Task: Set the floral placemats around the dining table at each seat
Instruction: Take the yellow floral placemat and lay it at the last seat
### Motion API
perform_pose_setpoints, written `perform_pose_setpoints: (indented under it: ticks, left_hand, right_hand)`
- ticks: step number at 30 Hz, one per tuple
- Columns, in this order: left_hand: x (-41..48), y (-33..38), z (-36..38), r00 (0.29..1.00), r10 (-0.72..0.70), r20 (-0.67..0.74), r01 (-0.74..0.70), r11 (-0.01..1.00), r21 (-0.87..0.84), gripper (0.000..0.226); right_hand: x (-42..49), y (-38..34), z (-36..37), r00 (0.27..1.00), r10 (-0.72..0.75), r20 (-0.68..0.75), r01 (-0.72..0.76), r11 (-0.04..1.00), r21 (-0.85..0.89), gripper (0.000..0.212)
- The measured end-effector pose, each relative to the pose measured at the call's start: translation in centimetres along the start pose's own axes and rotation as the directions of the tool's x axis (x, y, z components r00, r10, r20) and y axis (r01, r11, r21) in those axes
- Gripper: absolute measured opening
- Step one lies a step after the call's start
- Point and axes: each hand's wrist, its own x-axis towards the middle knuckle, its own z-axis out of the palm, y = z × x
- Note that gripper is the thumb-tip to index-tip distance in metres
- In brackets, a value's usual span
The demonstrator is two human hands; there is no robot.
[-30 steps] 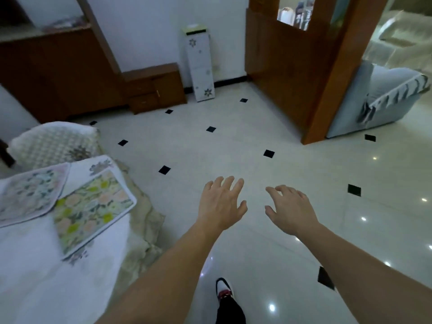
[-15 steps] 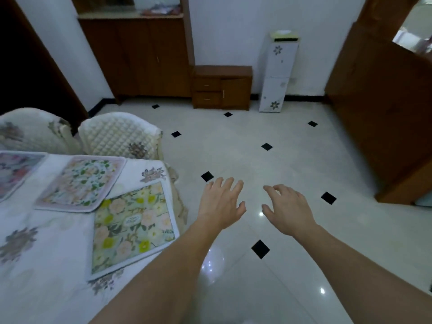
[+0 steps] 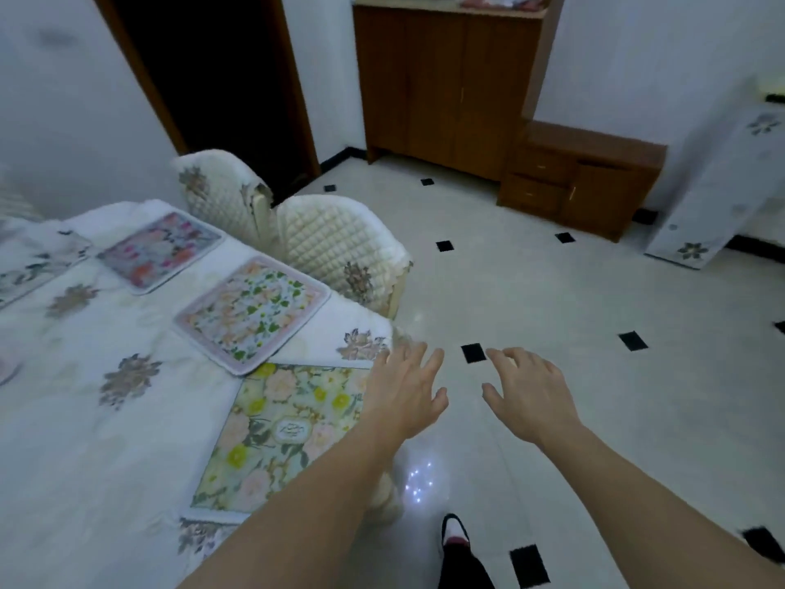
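Item: floral placemats, four that we can count, all lying flat on the dining table (image 3: 85, 440) in the left half of the frame.
- Yellow-green placemat (image 3: 280, 431), lower centre, at the table's near corner, one corner under its neighbour.
- Pink-bordered placemat (image 3: 252, 308), just above it, before a quilted chair (image 3: 340, 252).
- Pink-red placemat (image 3: 163, 248), further up and left.
- Pale placemat (image 3: 29, 265), cut off by the left edge.

Hands: left hand (image 3: 403, 393), fingers spread and straight, holding nothing, at the yellow-green mat's right edge; we cannot tell whether it touches. Right hand (image 3: 531, 397), fingers loosely spread, empty, over the tiled floor (image 3: 594, 333) right of centre.

Handling, as we judge it: thin, light, bendable, not fragile, and likely to slide on the cloth. We would pinch an outer edge or a free corner, or nudge with flat fingers to square a mat to its seat.
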Motion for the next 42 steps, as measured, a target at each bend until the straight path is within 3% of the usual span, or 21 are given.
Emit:
perform_pose_setpoints:
  ticks: [5, 10, 18, 21, 25, 29, 32, 36, 42]
  left_hand:
    - [1.6, -4.7, 1.2, 0.949, -0.293, 0.115, 0.298, 0.954, -0.026, 0.062]
    - [0.5, -8.8, 1.6, 0.837, -0.523, 0.162, 0.53, 0.848, -0.006, 0.063]
    - [-7.9, -12.9, 3.3, 0.551, -0.806, 0.218, 0.827, 0.561, -0.015, 0.064]
    - [-11.3, -13.6, 4.1, 0.4, -0.891, 0.215, 0.916, 0.397, -0.062, 0.062]
    - [-15.1, -12.9, 5.6, 0.198, -0.94, 0.28, 0.98, 0.185, -0.072, 0.062]
    - [-17.1, -11.5, 7.6, 0.078, -0.956, 0.282, 0.996, 0.063, -0.064, 0.062]
    - [-17.5, -10.5, 9.0, -0.016, -0.958, 0.285, 0.999, -0.03, -0.043, 0.066]
    - [-17.0, -9.7, 10.0, -0.149, -0.95, 0.273, 0.977, -0.184, -0.106, 0.067]
    - [-16.0, -9.1, 10.7, -0.205, -0.932, 0.299, 0.918, -0.289, -0.271, 0.074]
  right_hand:
    - [9.2, -3.1, 1.2, 0.962, -0.255, 0.093, 0.252, 0.967, 0.04, 0.055]
    - [15.8, -7.9, 2.2, 0.876, -0.465, 0.131, 0.457, 0.885, 0.09, 0.054]
    - [19.8, -17.8, 4.2, 0.685, -0.702, 0.195, 0.699, 0.709, 0.093, 0.054]
    - [20.2, -21.1, 5.0, 0.628, -0.742, 0.234, 0.745, 0.66, 0.095, 0.055]
    - [20.6, -24.1, 6.5, 0.571, -0.762, 0.305, 0.775, 0.623, 0.106, 0.053]
    - [20.8, -25.9, 9.0, 0.518, -0.769, 0.375, 0.796, 0.593, 0.118, 0.046]
    - [20.7, -26.5, 10.5, 0.508, -0.757, 0.411, 0.794, 0.596, 0.117, 0.043]
    - [20.6, -26.4, 12.0, 0.56, -0.71, 0.427, 0.737, 0.662, 0.134, 0.042]
    - [21.2, -26.5, 13.3, 0.653, -0.59, 0.474, 0.559, 0.798, 0.224, 0.047]
